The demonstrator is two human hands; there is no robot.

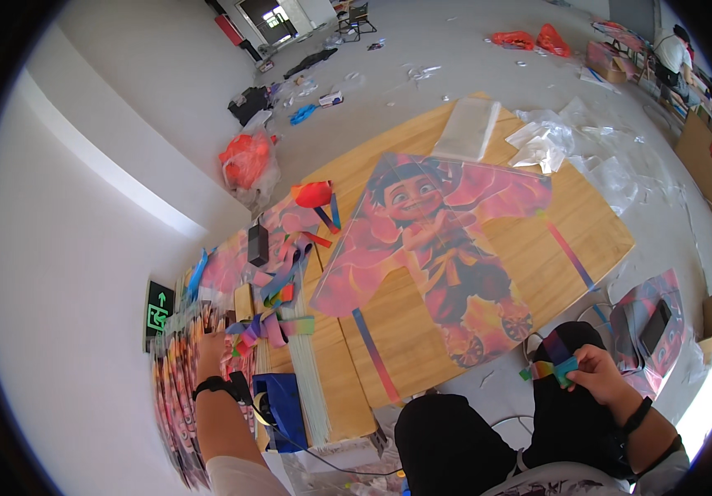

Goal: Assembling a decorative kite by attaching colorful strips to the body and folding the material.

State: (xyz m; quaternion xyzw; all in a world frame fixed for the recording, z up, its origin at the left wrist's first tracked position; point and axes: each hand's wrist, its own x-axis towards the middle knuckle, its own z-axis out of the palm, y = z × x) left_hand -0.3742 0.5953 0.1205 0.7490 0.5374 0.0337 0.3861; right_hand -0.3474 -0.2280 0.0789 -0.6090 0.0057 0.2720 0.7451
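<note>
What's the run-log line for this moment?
right hand: pinching colourful ribbon | left hand: at printed bundles, grip unclear | blue tape dispenser: near left hand | wooden table: cartoon-printed sheet spread flat

Right grip (pixel 594 374) has a multicolored ribbon (pixel 565 369) pinched over the person's knee. Left grip (pixel 214 354) is down at the stack of printed pieces (pixel 172 405) by the wall; fingers unclear, can't tell if it's holding any. Big cartoon cutout (pixel 447 248) lies flat on the wooden table (pixel 602 223), two color-fade strips trailing from its lower edges. Left part of the table: ribbon heap (pixel 265 329), black box (pixel 258 245), pale sticks (pixel 312 397), blue tape dispenser (pixel 290 413). Clear bags (pixel 465 131) at the far edge. Another person (pixel 673 58) works far off, upper right.
</note>
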